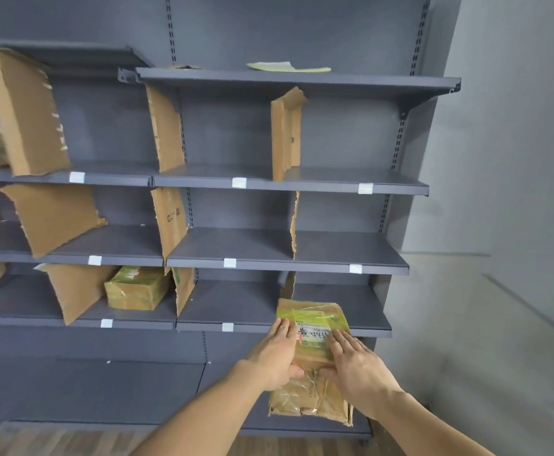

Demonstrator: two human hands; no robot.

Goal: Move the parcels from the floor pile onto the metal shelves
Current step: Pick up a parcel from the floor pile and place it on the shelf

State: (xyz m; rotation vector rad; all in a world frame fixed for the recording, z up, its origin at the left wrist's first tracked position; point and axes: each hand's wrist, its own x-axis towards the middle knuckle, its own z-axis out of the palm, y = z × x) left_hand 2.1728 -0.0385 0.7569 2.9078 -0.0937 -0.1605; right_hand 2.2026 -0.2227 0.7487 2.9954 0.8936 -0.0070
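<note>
Grey shelves (279,327): both hands (277,353) (356,366) hold a parcel (313,324) at one bay

Both hands, left hand (277,352) and right hand (356,363), on parcel (315,327) at shelf (203,324) edge

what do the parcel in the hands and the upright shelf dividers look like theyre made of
Parcel: looks like brown cardboard or kraft paper under glossy yellowish tape, creased, with a white printed label. Dividers: plain matte corrugated-looking cardboard, with ragged torn edges.
</note>
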